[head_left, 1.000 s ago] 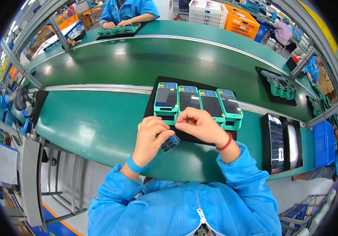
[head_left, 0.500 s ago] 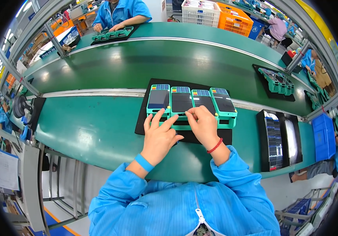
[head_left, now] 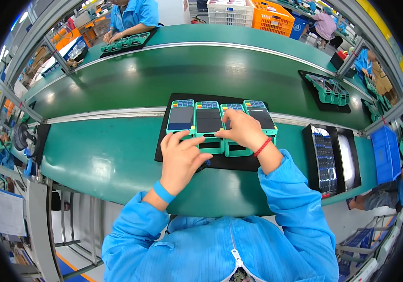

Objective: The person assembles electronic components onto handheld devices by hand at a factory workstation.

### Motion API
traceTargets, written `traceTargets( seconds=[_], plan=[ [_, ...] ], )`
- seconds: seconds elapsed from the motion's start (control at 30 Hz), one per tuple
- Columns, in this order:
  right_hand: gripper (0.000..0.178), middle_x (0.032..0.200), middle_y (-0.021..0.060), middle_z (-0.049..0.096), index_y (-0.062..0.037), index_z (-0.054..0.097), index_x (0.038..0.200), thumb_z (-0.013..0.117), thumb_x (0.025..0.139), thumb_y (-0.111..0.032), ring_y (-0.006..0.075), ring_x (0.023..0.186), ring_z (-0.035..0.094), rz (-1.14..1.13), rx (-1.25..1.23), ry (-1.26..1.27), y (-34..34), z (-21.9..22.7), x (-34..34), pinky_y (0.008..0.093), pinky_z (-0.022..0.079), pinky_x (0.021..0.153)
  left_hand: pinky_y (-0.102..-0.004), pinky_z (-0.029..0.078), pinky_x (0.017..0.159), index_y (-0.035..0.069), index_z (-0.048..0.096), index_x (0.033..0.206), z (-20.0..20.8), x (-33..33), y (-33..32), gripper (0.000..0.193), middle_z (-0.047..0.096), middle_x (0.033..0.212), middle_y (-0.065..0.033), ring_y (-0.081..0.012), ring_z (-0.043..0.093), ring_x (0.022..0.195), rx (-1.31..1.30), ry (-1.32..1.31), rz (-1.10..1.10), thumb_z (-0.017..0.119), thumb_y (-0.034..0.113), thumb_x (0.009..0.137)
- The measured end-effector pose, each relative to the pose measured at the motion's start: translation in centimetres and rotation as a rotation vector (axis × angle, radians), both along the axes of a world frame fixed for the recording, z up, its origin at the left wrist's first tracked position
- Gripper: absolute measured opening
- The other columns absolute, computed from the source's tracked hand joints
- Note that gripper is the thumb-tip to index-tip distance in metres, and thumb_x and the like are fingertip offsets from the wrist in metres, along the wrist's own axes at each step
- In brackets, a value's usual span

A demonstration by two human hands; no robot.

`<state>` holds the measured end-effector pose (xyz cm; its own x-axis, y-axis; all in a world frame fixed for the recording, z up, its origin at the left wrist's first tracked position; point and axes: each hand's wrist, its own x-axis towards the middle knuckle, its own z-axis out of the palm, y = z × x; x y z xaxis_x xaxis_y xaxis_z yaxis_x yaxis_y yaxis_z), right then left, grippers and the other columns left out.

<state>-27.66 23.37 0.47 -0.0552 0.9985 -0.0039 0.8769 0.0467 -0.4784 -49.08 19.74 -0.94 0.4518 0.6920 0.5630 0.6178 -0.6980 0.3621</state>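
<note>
Terminal [head_left: 209, 121], second from left, is met at its lower edge by both hands' fingertips.
Careful fingertip work there seems in hand; steady, light pressure seems called for. The left hand [head_left: 179, 155] is spread, apparently unburdened; whether anything is pinched by the right hand [head_left: 246, 130] cannot be told. The third terminal [head_left: 233, 106] is partly covered by it; a black parts box [head_left: 312, 157] is placed rightward.

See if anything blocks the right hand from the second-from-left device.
Nothing visible does: the right hand is at the lower right corner of the device. The left hand is near its lower left, not between.
</note>
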Motion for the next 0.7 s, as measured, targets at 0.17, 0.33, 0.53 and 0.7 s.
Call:
traceTargets(
  seconds=[0.17,0.33,0.53,0.7],
  plan=[
    [0.032,0.089,0.005,0.061,-0.0084,0.061,0.105,0.072,0.078,-0.02,0.0117,0.064,0.054,0.274,0.169,0.433,-3.2,-0.7,-0.5,0.0252,0.046,0.059,-0.0348,0.044,0.085,0.0,0.062,0.071,0.7,0.1,-0.9,0.01,0.067,0.099,-0.0075,-0.0245,0.056,0.097,-0.166,-0.684,0.057,0.063,0.002,0.08],
    [0.033,0.082,-0.0004,0.061,-0.0023,0.054,0.112,0.068,0.083,-0.008,0.0015,0.067,0.049,0.265,-0.067,0.985,-8.7,-1.4,-3.2,0.0185,0.04,0.058,-0.0255,0.045,0.07,-0.002,0.061,0.078,-0.6,2.3,-2.6,0.013,0.061,0.084,-0.007,-0.0134,0.057,0.078,-0.557,-0.933,-0.023,0.056,0.003,0.088],
    [0.012,0.072,0.0001,0.058,-0.0035,0.054,0.082,0.064,0.085,-0.01,0.0055,0.065,0.051,0.392,-0.261,0.968,-8.3,-0.4,0.8,0.0238,0.04,0.056,-0.0331,0.045,0.087,0.004,0.057,0.114,0.4,2.2,-3.2,0.047,0.054,0.116,-0.0096,-0.0195,0.055,0.1,-0.597,-0.611,-0.341,0.075,0.006,0.071],
    [0.013,0.075,0.001,0.061,-0.0022,0.056,0.086,0.065,0.084,-0.012,0.0051,0.066,0.052,0.388,-0.281,0.93,-9.3,-0.5,0.5,0.0226,0.042,0.057,-0.0256,0.046,0.071,0.0,0.066,0.088,-1.1,3.2,-3.9,0.013,0.059,0.088,-0.0057,-0.0139,0.057,0.08,-0.658,-0.872,-0.202,0.07,0.003,0.076]
  ],
)
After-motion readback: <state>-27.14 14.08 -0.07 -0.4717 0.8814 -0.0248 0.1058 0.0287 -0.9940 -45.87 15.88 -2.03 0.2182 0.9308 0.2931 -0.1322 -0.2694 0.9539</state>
